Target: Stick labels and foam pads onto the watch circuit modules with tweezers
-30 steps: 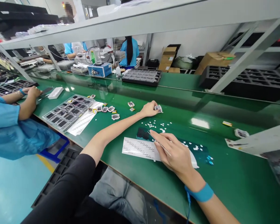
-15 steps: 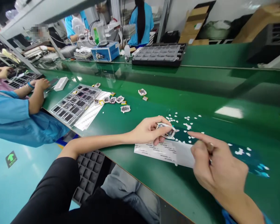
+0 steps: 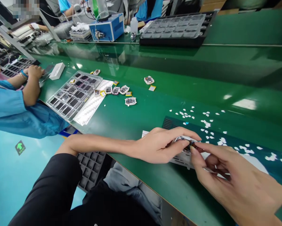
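Note:
My left hand (image 3: 159, 146) is closed round a small white-rimmed electronic housing (image 3: 183, 138), with circuit parts showing inside. At its right edge, the thumb and forefinger of my right hand (image 3: 225, 169) are pinched together, touching the housing. Whatever sits between those fingertips is too small to make out. A slim silvery object (image 3: 209, 170) shows among the curled fingers of the right hand. Under both hands lies a printed white sheet (image 3: 180, 160), partly covered. Small white stickers (image 3: 205, 123) are scattered just beyond, some on a dark green mat (image 3: 169, 122).
Several similar housings (image 3: 130, 101) with yellow-edged batteries (image 3: 152, 88) lie at mid-table. Left of them are a clear compartment tray (image 3: 72, 94) and a white box (image 3: 57, 71). A co-worker's arm (image 3: 29, 91) rests there. A blue machine (image 3: 108, 27) and a black tray (image 3: 171, 42) stand behind.
My right hand has gone from pointing at the stickers to pinching at the housing's edge. My left hand has shifted right and down in the picture with the housing. The view has tilted downward.

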`<state>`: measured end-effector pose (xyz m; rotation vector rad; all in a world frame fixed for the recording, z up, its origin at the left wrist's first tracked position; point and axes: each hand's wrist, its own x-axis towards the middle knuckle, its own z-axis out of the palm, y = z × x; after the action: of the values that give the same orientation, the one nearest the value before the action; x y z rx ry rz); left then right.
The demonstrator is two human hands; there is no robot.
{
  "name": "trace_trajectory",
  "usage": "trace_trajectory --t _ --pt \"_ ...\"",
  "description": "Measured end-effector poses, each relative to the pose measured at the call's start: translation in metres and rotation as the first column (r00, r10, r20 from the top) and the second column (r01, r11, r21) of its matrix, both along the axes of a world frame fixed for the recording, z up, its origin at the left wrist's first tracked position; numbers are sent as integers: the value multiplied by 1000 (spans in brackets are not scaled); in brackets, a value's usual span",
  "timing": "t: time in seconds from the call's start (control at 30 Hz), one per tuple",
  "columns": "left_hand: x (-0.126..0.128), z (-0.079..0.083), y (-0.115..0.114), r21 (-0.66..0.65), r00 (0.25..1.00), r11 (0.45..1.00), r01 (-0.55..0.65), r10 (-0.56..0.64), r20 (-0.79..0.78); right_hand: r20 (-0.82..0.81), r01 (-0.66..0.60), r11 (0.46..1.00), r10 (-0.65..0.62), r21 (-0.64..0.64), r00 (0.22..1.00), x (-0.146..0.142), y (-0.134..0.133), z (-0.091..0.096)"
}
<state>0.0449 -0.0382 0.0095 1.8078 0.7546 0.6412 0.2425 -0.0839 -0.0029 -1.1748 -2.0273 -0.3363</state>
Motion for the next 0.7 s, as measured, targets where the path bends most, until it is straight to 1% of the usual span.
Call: trace_trajectory --t 0.13,0.23,0.3,0.37,0.47,0.5,0.57,0.63,0.7 --pt "1 -3 -1 87 997 996 -16 23 -76 25 -49 997 50 -56 998 0 0 3" --pt "2 -6 2 141 993 988 -65 78 -88 11 -70 992 71 -108 997 4 3 5" --pt "3 -6 3 145 991 984 -99 111 -76 -18 -66 990 65 -122 998 7 6 5" --pt "4 -5 4 116 990 986 -120 127 -55 -43 -56 989 50 -134 998 10 7 5" --pt "5 -2 5 25 993 993 -118 118 -17 -83 -47 986 34 -160 996 13 7 4" --pt "5 -2 6 -29 994 994 -107 108 9 -94 -51 982 34 -181 995 14 6 4" --pt "6 -2 8 -182 993 982 -57 75 93 -108 -60 970 35 -238 994 15 4 6" --pt "7 -2 11 -348 982 938 9 58 182 -112 -63 955 31 -289 993 16 2 8" --pt "7 -1 14 -472 974 880 55 56 218 -92 -66 947 39 -313 995 17 1 10"
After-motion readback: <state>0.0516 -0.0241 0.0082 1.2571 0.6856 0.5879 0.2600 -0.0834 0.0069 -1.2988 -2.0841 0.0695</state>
